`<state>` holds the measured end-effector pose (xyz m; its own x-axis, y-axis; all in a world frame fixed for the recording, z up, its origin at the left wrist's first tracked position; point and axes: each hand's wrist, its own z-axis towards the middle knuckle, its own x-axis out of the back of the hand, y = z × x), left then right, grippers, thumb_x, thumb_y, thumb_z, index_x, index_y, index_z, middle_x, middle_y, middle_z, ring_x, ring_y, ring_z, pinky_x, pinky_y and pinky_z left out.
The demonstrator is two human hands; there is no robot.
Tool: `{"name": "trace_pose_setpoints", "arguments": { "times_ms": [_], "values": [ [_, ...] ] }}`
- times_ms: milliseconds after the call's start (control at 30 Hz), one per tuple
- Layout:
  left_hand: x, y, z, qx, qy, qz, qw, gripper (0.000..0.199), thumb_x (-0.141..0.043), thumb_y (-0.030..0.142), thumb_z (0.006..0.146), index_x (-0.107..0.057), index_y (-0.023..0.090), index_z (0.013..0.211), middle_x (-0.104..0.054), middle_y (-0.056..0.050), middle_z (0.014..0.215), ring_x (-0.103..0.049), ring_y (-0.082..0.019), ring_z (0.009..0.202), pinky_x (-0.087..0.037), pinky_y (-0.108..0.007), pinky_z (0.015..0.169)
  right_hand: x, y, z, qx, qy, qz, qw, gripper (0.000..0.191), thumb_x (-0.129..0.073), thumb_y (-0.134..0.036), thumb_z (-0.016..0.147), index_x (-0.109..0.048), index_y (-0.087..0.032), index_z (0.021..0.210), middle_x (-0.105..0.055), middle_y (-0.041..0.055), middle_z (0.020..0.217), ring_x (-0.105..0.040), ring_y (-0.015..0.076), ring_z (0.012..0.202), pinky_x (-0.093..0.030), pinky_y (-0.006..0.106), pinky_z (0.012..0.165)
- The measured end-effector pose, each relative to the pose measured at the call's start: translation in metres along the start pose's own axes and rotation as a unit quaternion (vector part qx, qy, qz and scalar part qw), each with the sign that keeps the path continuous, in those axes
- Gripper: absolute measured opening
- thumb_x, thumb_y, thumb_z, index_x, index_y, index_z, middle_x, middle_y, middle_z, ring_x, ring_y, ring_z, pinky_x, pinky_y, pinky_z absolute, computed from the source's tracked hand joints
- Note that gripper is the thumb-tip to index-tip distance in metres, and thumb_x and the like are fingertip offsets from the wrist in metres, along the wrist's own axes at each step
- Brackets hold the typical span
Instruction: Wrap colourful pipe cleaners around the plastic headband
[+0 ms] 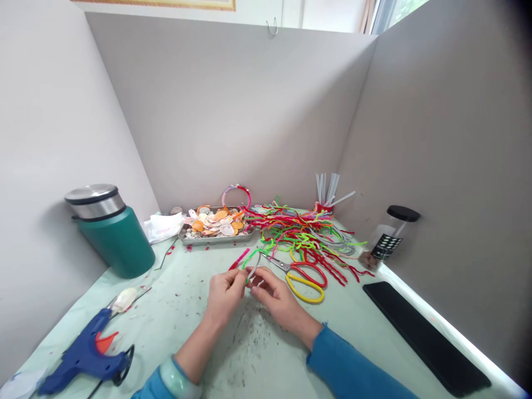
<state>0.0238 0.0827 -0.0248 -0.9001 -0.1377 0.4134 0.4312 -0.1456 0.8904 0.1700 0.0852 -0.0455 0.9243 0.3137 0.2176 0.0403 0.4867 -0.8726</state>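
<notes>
My left hand [225,293] and my right hand [274,292] meet over the middle of the table. Pinched between the left fingers is a green pipe cleaner [248,258], its tip rising above the hand. A grey wire or cord [255,267] curves up between both hands, and the right fingers are closed around its lower part. A pink pipe cleaner [240,259] shows just behind the left hand. Right behind the right hand lie scissors [305,277] with one red and one yellow handle. The exact contact at the fingertips is partly hidden.
Behind are a tray [216,240] of shells and buttons and a heap of coloured pipe cleaners [299,224]. A green flask [116,238] and a blue glue gun [89,354] stand left. A jar [388,235] and a black strip [424,335] are right. Grey panels enclose the table.
</notes>
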Motion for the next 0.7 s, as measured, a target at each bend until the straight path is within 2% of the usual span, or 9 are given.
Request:
{"name": "trace_pose_setpoints", "arguments": {
  "times_ms": [167,300,433,500,633,700],
  "values": [
    [-0.002,0.001,0.001,0.040,-0.038,-0.045,0.997,0.041,-0.044,0.039,0.077,-0.048,0.015,0.043,-0.044,0.002,0.041,-0.040,-0.010,0.044,-0.031,-0.021,0.047,-0.003,0.005,0.001,-0.067,0.006,0.188,0.980,0.024,-0.054,-0.017,0.080,-0.056,-0.020,0.104,-0.058,0.0034,0.092,-0.054,0.0151,0.081,-0.045,0.025,0.069],
    [-0.002,0.000,0.000,0.058,-0.063,-0.059,0.995,0.039,-0.043,0.039,0.077,-0.054,0.014,0.048,-0.044,0.002,0.040,-0.038,-0.009,0.041,-0.029,-0.021,0.045,-0.004,0.008,0.000,-0.096,-0.012,0.249,0.964,0.033,-0.050,-0.011,0.077,-0.054,-0.021,0.108,-0.058,0.0012,0.080,-0.054,0.0142,0.074,-0.043,0.023,0.062],
    [-0.002,-0.002,0.001,0.033,-0.104,-0.053,0.993,0.041,-0.041,0.040,0.078,-0.054,0.014,0.048,-0.041,0.003,0.038,-0.036,-0.009,0.040,-0.028,-0.021,0.045,-0.007,0.011,-0.001,-0.109,-0.033,0.176,0.978,0.052,-0.046,-0.007,0.077,-0.047,-0.025,0.125,-0.058,0.0006,0.077,-0.053,0.0135,0.068,-0.044,0.023,0.060],
    [-0.003,-0.004,0.000,0.002,-0.115,-0.018,0.993,0.042,-0.040,0.039,0.079,-0.053,0.014,0.048,-0.039,0.004,0.039,-0.035,-0.009,0.041,-0.027,-0.021,0.045,-0.008,0.014,-0.001,-0.085,-0.029,0.110,0.990,0.052,-0.044,-0.006,0.078,-0.047,-0.026,0.126,-0.059,0.0012,0.083,-0.053,0.0132,0.068,-0.045,0.023,0.060],
    [-0.004,-0.001,-0.002,-0.064,-0.059,0.045,0.995,0.040,-0.040,0.038,0.082,-0.052,0.015,0.052,-0.038,0.004,0.047,-0.036,-0.009,0.048,-0.027,-0.021,0.049,-0.010,0.015,-0.002,0.018,0.020,-0.063,0.998,0.029,-0.045,-0.007,0.080,-0.062,-0.021,0.099,-0.058,0.0037,0.090,-0.054,0.0156,0.083,-0.045,0.027,0.073],
    [-0.002,0.002,-0.002,-0.080,-0.025,0.053,0.995,0.038,-0.040,0.040,0.084,-0.050,0.016,0.055,-0.037,0.004,0.050,-0.036,-0.010,0.051,-0.027,-0.021,0.050,-0.009,0.013,-0.002,0.038,0.028,-0.116,0.992,0.019,-0.047,-0.009,0.082,-0.062,-0.019,0.087,-0.057,0.0037,0.087,-0.054,0.0153,0.080,-0.044,0.027,0.072]
  ]
}}
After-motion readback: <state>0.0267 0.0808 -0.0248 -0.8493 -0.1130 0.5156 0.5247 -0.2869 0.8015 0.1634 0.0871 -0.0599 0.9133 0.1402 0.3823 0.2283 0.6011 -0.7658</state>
